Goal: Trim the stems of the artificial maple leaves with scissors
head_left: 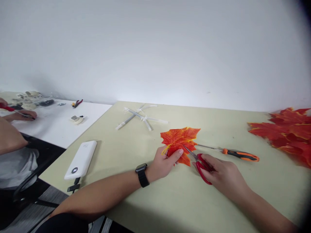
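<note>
A pale olive-green tabletop (126, 171) carried an orange-red artificial maple leaf (178, 140) with yellow veins, located near its middle and toward the front edge. The leaf looked flat and thin, with pointed lobes and a curl of yellow along its left margin. The left hand (164, 163), wearing a black wristwatch (142, 175), gripped the leaf's lower left part, its fingers (175, 154) clenched in a pinch. The right hand (222, 174) had its fingers (206, 165) closed around the loops of red-handled steel scissors (200, 168), whose blades reached the leaf's lower right edge; whether they had entered the material could not be told.

The main hazard was the short gap between the blades and the left fingers: a slipping leaf or a misdirected closure could nick the skin. Thin leaf material could also tear or fray if pulled while being cut. An orange-and-black screwdriver (239, 155) lay just beside the scissors, within reach of an accidental knock.

A white power bank (80, 160), a white tube frame bound with ties (139, 117), and a heap of red-orange artificial leaves (284, 132) also lay on the tabletop. A co-worker's hand (25, 115) held a red-handled tool (8, 108) at a neighbouring white table.
</note>
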Available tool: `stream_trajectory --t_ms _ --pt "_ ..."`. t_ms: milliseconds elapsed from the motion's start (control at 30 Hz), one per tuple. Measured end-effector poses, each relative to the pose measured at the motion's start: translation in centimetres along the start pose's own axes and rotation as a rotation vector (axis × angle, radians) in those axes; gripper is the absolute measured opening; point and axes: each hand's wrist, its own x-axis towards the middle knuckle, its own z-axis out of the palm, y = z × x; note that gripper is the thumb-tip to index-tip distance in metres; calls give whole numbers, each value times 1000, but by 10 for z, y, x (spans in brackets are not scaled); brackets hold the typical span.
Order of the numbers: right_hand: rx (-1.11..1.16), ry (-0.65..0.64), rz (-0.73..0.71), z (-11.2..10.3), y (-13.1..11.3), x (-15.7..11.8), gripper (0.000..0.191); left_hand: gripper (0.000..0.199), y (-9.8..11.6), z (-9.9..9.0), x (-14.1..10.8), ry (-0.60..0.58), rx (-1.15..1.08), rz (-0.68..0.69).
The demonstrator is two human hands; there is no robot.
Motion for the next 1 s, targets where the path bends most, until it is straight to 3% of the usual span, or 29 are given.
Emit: stream_trajectory --t_ms 167,500,667,1000 --pt "-33 91 -124 4 6 0 17 48 1 -1 1 -24 29 21" --pt "-33 54 -14 -2 -3 0 21 49 -2 0 -1 6 24 -21" --pt "-35 44 -31 -1 -1 1 18 50 -6 0 -1 3 67 -57" --pt "104 -138 41 -9 -7 8 22 49 -9 1 -1 3 46 -103"
